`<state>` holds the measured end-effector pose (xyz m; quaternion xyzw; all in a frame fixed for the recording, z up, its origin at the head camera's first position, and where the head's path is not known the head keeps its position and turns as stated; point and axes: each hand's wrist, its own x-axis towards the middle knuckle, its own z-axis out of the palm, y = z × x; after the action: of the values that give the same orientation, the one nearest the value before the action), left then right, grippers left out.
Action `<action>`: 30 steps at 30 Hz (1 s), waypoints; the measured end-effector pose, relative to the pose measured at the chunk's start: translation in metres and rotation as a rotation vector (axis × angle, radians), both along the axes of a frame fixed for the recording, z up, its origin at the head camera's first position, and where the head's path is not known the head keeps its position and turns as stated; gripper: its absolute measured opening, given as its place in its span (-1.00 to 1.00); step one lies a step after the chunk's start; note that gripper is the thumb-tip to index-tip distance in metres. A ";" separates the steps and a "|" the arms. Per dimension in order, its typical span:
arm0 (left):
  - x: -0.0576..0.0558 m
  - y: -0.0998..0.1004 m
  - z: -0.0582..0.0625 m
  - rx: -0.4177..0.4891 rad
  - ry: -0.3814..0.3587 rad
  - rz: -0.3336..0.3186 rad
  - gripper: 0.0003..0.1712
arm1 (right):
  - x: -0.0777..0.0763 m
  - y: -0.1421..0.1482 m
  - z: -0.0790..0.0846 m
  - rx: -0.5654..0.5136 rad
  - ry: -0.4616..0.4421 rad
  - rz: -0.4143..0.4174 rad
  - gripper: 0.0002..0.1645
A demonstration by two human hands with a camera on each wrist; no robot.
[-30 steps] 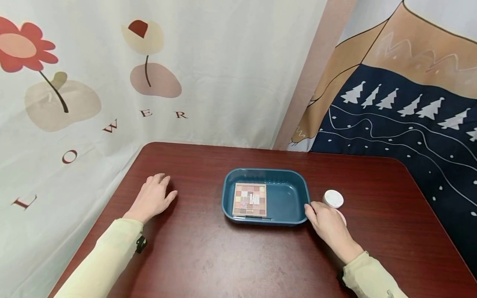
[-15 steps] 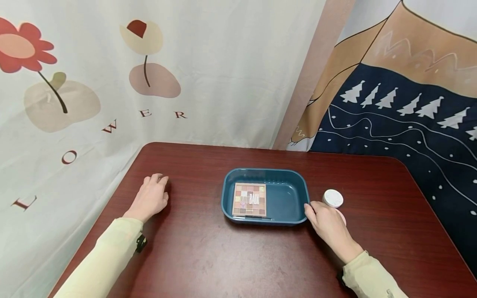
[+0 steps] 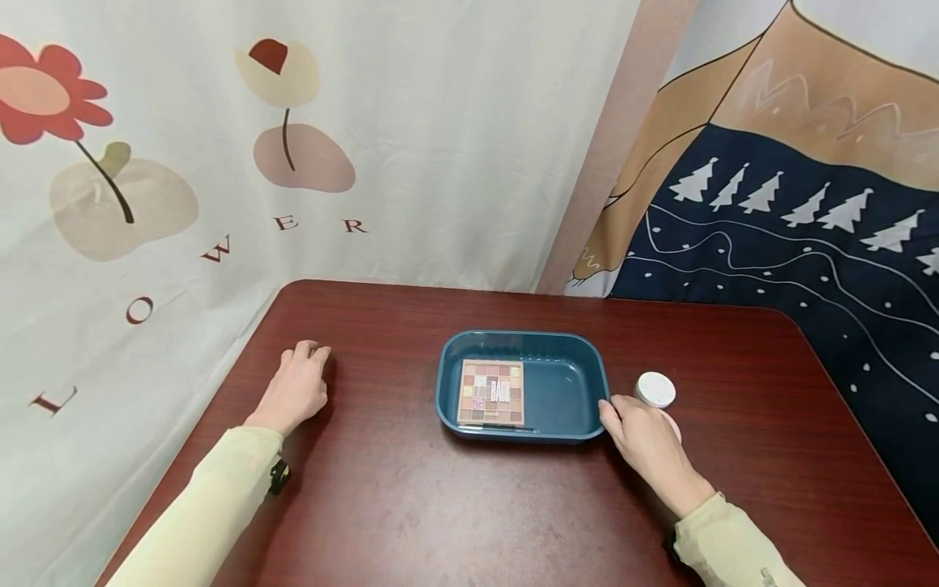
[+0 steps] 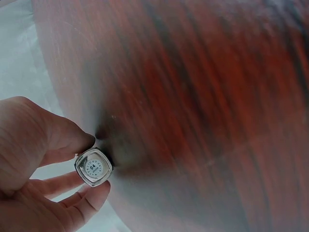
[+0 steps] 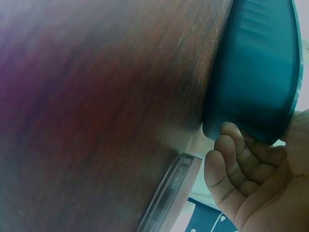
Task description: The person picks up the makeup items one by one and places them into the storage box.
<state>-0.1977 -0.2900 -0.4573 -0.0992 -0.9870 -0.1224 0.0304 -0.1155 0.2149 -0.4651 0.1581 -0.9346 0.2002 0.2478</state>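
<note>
My left hand (image 3: 293, 391), at the left of the table, pinches a small lip gloss tube (image 4: 94, 167) between thumb and fingers. Its squarish silver-edged end bears a round "04" label in the left wrist view; the hand hides it from the head view. My right hand (image 3: 649, 444) grips the right front corner of a blue plastic basin (image 3: 565, 434), thumb at the rim and fingers curled against the outer wall (image 5: 256, 77). Inside the basin, on the left, lies an eyeshadow palette (image 3: 491, 394), with a thin dark stick (image 3: 499, 427) along its front edge.
A white-lidded jar (image 3: 655, 390) stands just beyond my right hand. Beside it, a pink item (image 3: 671, 425) is mostly hidden by that hand. The reddish-brown table (image 3: 455, 514) ends against a printed curtain (image 3: 440, 147) at the back.
My left hand's thumb and fingers have drawn together, the thumb tucking in from its spread position. The right hand and the basin have stayed in place.
</note>
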 end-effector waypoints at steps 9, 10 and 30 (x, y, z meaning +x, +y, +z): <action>-0.001 0.003 0.003 0.015 -0.035 0.022 -0.39 | -0.001 0.000 0.000 0.009 -0.002 0.003 -0.51; -0.001 0.004 0.003 0.014 -0.037 0.022 -0.39 | -0.001 0.000 0.000 0.010 -0.004 0.001 -0.51; 0.004 0.017 0.010 0.034 -0.004 0.010 -0.33 | 0.000 0.000 0.001 0.004 -0.027 -0.009 -0.52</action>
<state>-0.1941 -0.2733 -0.4472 -0.0936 -0.9854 -0.1392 0.0306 -0.1157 0.2153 -0.4643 0.1515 -0.9389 0.1995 0.2359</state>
